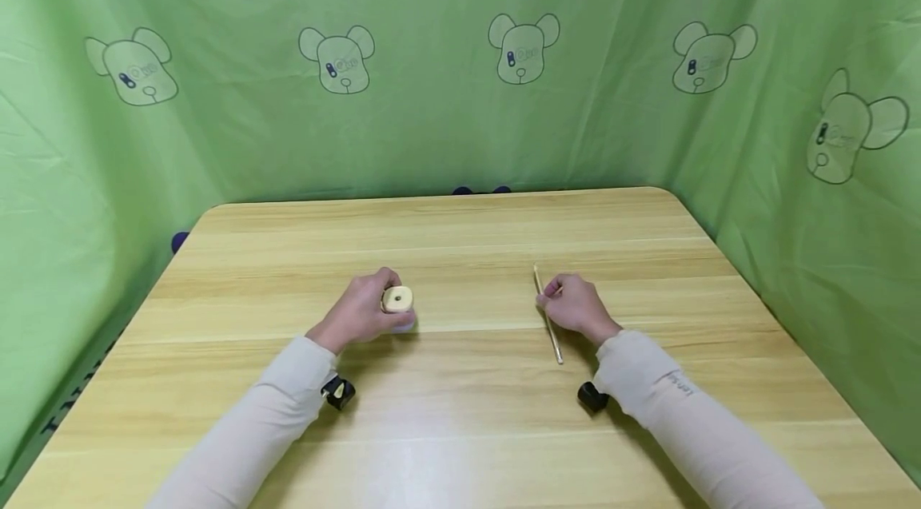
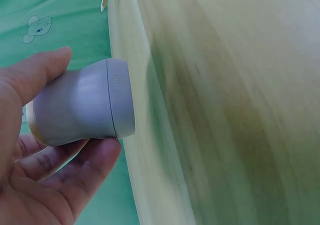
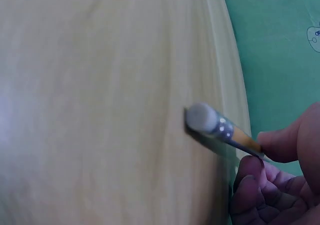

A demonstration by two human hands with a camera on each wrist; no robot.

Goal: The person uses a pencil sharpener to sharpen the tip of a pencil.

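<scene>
My left hand (image 1: 363, 308) grips a pencil sharpener (image 1: 398, 300), pale with a rounded-square cream top and a small dark hole in it. The left wrist view shows the sharpener's smooth grey body (image 2: 82, 105) with "deli" on its base band, thumb on one side and fingers on the other. Whether its base touches the table cannot be told. On the right, my right hand (image 1: 571, 304) pinches a pencil (image 1: 553, 337) by the middle between thumb and fingers. Its white eraser (image 3: 202, 117) and metal band point toward me; the sharpened tip (image 2: 103, 6) points away.
Both hands are over a light wood-grain table (image 1: 460, 413). A green curtain (image 1: 432, 125) printed with bear heads surrounds its back and sides. Black wrist cameras sit at both cuffs, the left camera (image 1: 338, 392) and the right camera (image 1: 592, 397).
</scene>
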